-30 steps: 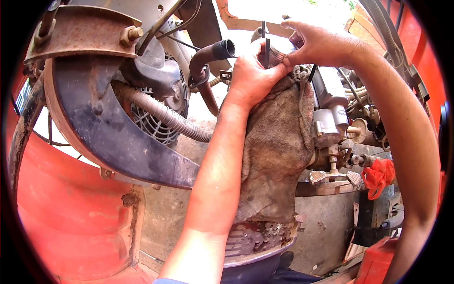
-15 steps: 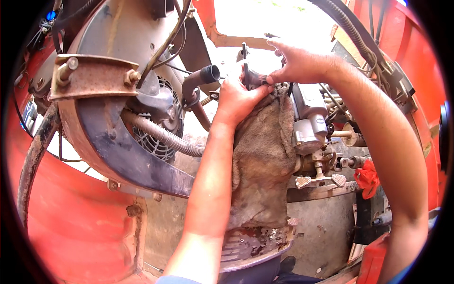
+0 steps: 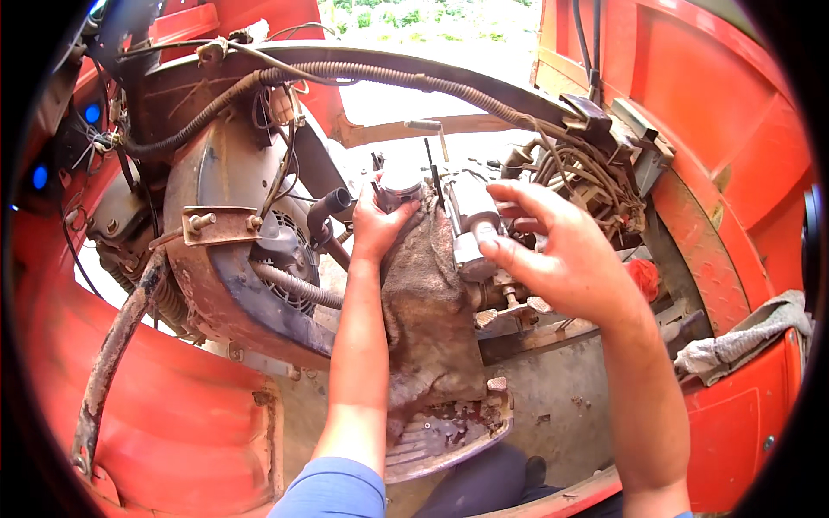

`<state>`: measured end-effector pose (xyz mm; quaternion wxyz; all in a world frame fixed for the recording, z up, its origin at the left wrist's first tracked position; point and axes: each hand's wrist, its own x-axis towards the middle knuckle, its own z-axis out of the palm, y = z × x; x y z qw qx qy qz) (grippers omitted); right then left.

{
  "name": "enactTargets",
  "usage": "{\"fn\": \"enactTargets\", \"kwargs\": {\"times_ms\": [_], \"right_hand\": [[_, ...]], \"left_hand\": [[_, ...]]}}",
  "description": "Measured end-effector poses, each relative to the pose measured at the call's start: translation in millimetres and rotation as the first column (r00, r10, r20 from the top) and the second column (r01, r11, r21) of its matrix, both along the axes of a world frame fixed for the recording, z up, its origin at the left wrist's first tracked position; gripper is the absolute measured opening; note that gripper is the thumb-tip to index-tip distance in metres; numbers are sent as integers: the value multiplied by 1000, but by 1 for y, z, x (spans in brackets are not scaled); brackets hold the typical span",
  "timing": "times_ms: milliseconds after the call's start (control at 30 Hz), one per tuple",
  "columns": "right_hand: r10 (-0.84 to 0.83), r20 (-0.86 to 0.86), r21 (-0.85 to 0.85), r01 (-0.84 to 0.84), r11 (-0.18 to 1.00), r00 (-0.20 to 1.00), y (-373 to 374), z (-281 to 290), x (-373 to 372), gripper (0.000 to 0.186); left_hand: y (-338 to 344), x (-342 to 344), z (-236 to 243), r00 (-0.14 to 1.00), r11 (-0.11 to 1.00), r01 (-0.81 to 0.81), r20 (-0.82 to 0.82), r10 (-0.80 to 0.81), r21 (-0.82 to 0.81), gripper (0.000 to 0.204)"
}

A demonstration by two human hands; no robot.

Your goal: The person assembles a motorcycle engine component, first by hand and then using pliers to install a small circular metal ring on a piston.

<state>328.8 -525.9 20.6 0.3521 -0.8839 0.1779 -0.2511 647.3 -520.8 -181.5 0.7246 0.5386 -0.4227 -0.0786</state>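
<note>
A silvery round metal piece that looks like a piston [image 3: 401, 179], with grooves around its side, stands upright at the top of the engine. My left hand [image 3: 381, 223] grips it, thumb across the front and fingers round its left side. Just below, a dirty brown rag [image 3: 432, 315] hangs down over the engine. My right hand [image 3: 566, 259] is raised to the right, apart from the piston, with fingers spread and nothing in them. Behind its fingertips is a grey metal cylinder-shaped housing [image 3: 471, 211].
A ribbed hose [image 3: 371, 73] arches over the far side on a dark frame bar. Left stand a curved metal shroud with a fan [image 3: 298, 259] and a rusty bar [image 3: 112, 371]. Under the rag lies an oily tray [image 3: 406, 457]. A grey cloth [image 3: 743, 337] lies on the red panel at right.
My right hand has left the piston and drawn back to the right, toward me. My left hand stays on it. The view has shifted, showing more of the far side.
</note>
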Motion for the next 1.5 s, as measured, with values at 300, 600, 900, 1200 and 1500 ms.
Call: {"fn": "enactTargets", "kwargs": {"times_ms": [300,600,900,1200,1500], "right_hand": [[-137,-117,203,158,966,984,88,-57,-166,66],[-166,-238,218,219,951,957,123,-84,-255,66],[-219,-217,231,268,935,951,144,-101,-290,65],[-274,-284,195,335,922,919,156,-114,-307,57],[-311,-303,76,348,934,901,156,-114,-303,54]], "left_hand": [[2,-28,7,956,970,-228,211,206,88,102],[76,-99,5,733,817,-503,640,231,281,90],[92,-138,-1,462,794,-562,884,67,233,44],[90,-121,10,607,889,-440,772,191,126,15],[53,-113,57,501,633,-681,865,35,369,58]]}}
